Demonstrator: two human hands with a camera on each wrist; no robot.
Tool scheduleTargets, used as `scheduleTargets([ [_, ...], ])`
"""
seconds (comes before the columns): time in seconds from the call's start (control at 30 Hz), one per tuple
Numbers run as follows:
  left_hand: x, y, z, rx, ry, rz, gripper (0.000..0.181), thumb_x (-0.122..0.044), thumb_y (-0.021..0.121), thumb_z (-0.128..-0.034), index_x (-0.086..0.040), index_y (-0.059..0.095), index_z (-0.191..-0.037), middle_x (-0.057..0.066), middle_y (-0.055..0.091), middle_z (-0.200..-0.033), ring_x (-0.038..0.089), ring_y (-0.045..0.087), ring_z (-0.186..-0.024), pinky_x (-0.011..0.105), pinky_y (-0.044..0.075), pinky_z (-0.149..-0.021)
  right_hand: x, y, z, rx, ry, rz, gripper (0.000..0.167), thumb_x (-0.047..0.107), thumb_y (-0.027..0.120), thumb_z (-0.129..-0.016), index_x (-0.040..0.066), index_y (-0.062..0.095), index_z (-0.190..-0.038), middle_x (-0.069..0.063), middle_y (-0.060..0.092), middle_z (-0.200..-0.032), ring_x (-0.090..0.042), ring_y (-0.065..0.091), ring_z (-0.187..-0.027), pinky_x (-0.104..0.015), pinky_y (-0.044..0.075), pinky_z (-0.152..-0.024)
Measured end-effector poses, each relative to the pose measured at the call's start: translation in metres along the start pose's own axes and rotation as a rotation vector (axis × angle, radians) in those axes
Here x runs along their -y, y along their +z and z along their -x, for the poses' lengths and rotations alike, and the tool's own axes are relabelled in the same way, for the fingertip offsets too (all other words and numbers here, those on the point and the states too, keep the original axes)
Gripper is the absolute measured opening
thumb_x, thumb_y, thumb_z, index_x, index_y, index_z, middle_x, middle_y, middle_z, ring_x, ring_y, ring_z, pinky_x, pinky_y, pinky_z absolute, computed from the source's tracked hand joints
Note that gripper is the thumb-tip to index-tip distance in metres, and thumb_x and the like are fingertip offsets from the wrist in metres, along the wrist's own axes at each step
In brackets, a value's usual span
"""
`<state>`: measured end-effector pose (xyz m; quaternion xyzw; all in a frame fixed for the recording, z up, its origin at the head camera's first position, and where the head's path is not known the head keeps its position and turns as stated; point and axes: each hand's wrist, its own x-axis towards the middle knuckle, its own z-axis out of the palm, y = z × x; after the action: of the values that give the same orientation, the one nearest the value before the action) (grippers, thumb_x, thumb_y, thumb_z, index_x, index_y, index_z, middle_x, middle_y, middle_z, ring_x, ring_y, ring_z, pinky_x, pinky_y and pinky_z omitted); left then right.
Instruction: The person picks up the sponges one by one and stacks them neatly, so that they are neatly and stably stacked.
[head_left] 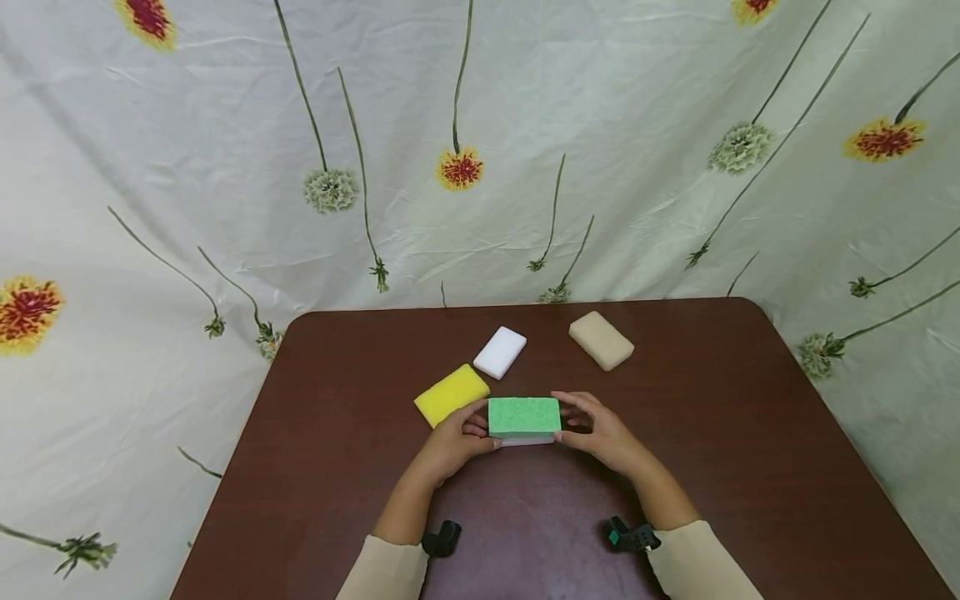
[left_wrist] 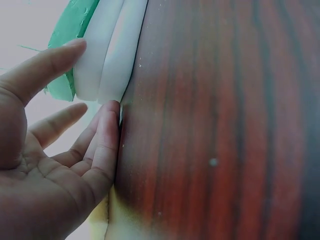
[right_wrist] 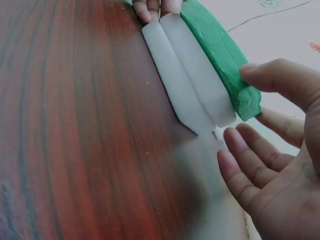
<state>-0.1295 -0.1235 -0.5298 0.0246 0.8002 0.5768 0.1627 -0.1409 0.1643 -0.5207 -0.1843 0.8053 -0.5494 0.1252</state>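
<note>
A green sponge (head_left: 524, 418) lies flat on top of two stacked white sponges (right_wrist: 185, 80), which rest on the table with their long sides toward me. My left hand (head_left: 456, 442) holds the left end of the green sponge, thumb at its near side and index finger toward the far side. At the right end my right hand (head_left: 600, 429) holds it likewise; in the right wrist view its thumb touches the green near face. The lower fingers of both hands stay beside the white sponges' ends.
Behind my left hand lies a yellow sponge (head_left: 452, 395), with a loose white sponge (head_left: 499, 352) just beyond it. A beige sponge (head_left: 602, 340) sits farther right near the far edge of the dark wooden table (head_left: 750, 467). Flowered cloth (head_left: 525, 100) hangs behind.
</note>
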Motion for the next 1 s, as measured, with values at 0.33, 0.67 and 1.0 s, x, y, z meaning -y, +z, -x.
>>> scheduleTargets([
  [0.33, -0.0015, -0.0018, 0.0006, 0.024, 0.049, 0.087, 0.079, -0.016, 0.082, -0.0852, -0.018, 0.043, -0.154, 0.010, 0.059, -0.131, 0.025, 0.060, -0.119, 0.037, 0.054, -0.094, -0.0020, 0.0018, 0.0004, 0.021, 0.024, -0.030, 0.068, 0.021, 0.075, -0.092, 0.011, 0.045, -0.152, -0.016, 0.057, -0.142, -0.037, 0.055, -0.132, -0.054, 0.043, -0.110],
  [0.67, -0.0019, -0.0011, 0.0048, -0.006, 0.018, 0.123, 0.072, -0.018, 0.080, -0.0870, -0.022, 0.048, -0.151, 0.009, 0.058, -0.139, 0.027, 0.060, -0.123, 0.036, 0.056, -0.092, 0.0002, 0.0018, -0.0014, 0.020, 0.013, -0.049, 0.069, 0.017, 0.075, -0.092, 0.010, 0.044, -0.152, -0.016, 0.055, -0.145, -0.037, 0.054, -0.134, -0.054, 0.043, -0.110],
  [1.0, -0.0009, -0.0024, 0.0044, 0.007, 0.022, 0.156, 0.074, -0.018, 0.081, -0.0865, -0.023, 0.047, -0.152, 0.007, 0.051, -0.149, 0.027, 0.058, -0.126, 0.035, 0.055, -0.091, -0.0027, 0.0030, -0.0009, 0.020, 0.027, -0.047, 0.069, 0.019, 0.076, -0.091, 0.012, 0.044, -0.152, -0.016, 0.055, -0.144, -0.036, 0.054, -0.133, -0.054, 0.043, -0.110],
])
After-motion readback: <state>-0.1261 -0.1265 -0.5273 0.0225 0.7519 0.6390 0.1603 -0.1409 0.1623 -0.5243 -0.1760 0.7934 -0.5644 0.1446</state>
